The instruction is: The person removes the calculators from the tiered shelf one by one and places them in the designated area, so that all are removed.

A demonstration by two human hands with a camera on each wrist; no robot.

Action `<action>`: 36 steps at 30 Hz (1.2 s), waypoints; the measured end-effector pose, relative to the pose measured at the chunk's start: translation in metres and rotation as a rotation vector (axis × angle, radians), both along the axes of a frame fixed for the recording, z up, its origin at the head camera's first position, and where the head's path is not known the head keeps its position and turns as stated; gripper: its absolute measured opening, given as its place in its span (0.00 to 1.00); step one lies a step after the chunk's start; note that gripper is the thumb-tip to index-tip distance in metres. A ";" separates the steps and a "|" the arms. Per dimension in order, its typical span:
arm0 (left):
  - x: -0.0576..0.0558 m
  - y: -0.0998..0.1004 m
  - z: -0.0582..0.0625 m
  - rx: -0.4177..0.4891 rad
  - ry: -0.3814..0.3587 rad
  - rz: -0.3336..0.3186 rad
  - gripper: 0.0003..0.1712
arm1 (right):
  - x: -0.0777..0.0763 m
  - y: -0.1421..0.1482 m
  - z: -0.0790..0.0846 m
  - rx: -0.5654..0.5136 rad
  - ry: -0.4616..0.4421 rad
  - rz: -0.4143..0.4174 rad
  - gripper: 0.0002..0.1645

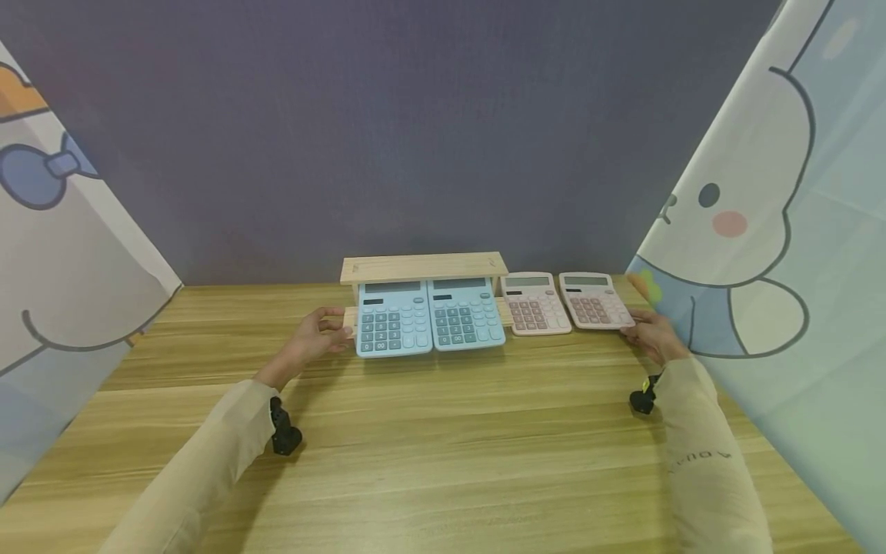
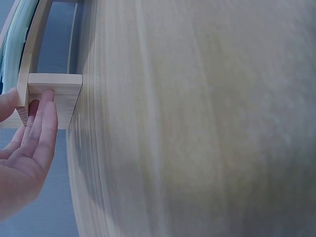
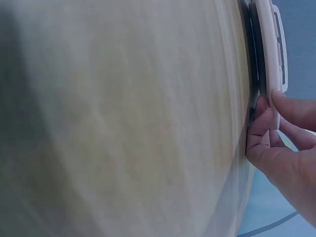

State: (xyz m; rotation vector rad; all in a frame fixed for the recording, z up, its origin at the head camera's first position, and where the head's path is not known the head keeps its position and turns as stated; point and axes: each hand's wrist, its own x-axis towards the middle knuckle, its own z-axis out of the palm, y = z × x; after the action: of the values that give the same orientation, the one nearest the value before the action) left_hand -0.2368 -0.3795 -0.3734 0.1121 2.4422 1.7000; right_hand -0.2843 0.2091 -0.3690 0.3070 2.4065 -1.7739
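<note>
At the left end of a small wooden rack (image 1: 424,267), my left hand (image 1: 320,337) grips the end of its lower board. In the left wrist view the thumb lies on one side of the wood and the fingers (image 2: 42,133) reach behind it. Two light blue calculators, a left one (image 1: 408,341) and a right one (image 1: 477,338), lean side by side on this rack. My right hand (image 1: 652,335) pinches the lower right corner of the outer pink calculator (image 1: 597,304), thumb on its face and fingers underneath. Another pink calculator (image 1: 535,304) lies between that one and the rack.
The wood-grain table (image 1: 457,446) runs back to a dark grey panel (image 1: 415,131). Cartoon-printed curtains flank it, a left curtain (image 1: 83,254) and a right curtain (image 1: 817,400) close beside my right arm. Both wrists carry a small black camera mount.
</note>
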 end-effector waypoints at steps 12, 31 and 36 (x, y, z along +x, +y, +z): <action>0.000 0.000 0.001 0.008 0.002 0.000 0.32 | -0.001 -0.002 -0.002 0.033 0.024 -0.018 0.39; -0.001 0.001 0.000 0.002 0.000 0.002 0.33 | -0.002 -0.003 -0.006 0.195 0.050 -0.055 0.36; 0.001 0.001 0.000 -0.002 0.011 0.008 0.32 | -0.001 -0.005 -0.005 0.207 0.056 -0.052 0.35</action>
State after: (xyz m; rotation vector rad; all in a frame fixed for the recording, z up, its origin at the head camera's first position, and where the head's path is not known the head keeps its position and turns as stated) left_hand -0.2363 -0.3787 -0.3730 0.1118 2.4556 1.7044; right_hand -0.2851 0.2043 -0.3741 0.3495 2.6507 -1.5741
